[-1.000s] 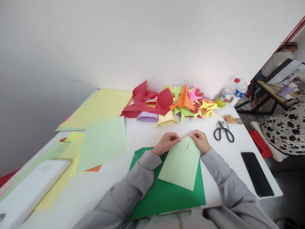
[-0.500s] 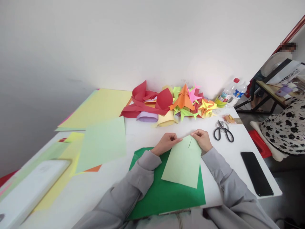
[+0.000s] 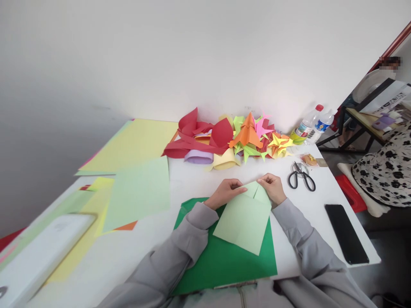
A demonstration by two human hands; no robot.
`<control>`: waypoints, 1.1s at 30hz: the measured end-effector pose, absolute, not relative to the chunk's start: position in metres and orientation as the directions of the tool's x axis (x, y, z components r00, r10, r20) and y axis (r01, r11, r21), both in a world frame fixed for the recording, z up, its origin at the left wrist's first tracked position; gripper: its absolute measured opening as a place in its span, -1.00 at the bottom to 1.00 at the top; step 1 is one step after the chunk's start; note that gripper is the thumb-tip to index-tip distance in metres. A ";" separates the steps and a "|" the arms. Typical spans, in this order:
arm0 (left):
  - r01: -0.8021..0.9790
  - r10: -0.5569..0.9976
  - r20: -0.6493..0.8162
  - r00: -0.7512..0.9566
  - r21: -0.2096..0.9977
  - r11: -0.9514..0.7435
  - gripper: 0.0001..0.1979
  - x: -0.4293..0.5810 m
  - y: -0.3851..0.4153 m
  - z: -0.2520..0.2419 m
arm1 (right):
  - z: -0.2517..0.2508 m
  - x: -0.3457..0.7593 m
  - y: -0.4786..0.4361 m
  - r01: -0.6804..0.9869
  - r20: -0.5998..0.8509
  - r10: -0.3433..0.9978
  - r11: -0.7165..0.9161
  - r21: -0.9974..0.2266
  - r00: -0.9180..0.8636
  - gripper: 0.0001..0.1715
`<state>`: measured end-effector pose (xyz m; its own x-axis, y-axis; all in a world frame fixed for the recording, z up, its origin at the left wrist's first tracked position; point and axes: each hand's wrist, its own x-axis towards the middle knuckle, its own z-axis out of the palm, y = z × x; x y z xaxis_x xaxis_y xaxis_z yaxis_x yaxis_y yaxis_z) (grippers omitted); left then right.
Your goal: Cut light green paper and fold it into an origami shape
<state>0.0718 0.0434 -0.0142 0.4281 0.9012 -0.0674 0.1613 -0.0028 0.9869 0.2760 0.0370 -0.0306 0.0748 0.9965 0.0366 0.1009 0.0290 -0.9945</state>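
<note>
A pale green paper sheet (image 3: 244, 220) lies over a dark green sheet (image 3: 224, 261) on the white table (image 3: 192, 179), its two far corners folded in toward a centre line. My left hand (image 3: 224, 192) pinches the sheet's far left fold with closed fingers. My right hand (image 3: 271, 188) is closed on the far right fold. Both grey sleeves reach in from the near edge.
Folded paper shapes in red, orange, yellow and pink (image 3: 234, 139) are piled against the wall. Black scissors (image 3: 300, 176) and a black phone (image 3: 346, 233) lie to the right, two plastic bottles (image 3: 313, 124) behind. Loose coloured sheets (image 3: 135, 171) cover the left. A person in patterned cloth (image 3: 383, 173) sits at right.
The pale green sheet turned slightly clockwise half a second ago, then swung back; its near edge now points lower right again. Both hands stay on the far folds.
</note>
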 end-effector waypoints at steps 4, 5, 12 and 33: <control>0.136 0.911 -0.105 0.399 0.989 0.054 -0.65 0.071 0.043 -0.016 | -0.027 0.274 0.036 0.013 -0.001 1.000 -0.001 -1.000 -0.002 -0.62; 0.114 0.926 -0.113 0.361 0.991 0.076 -0.64 0.071 0.044 -0.016 | -0.026 0.274 0.036 -0.002 -0.015 0.999 -0.015 -1.000 -0.030 -0.60; -0.012 0.949 -0.155 0.275 0.986 0.164 -0.63 0.068 0.046 -0.017 | -0.030 0.279 0.038 0.127 0.008 1.000 0.011 -0.992 -0.023 -0.55; 0.129 0.866 -0.148 0.477 0.987 0.097 -0.61 0.072 0.045 -0.019 | -0.036 0.266 0.031 0.334 0.076 0.961 0.166 -0.928 -0.264 -0.53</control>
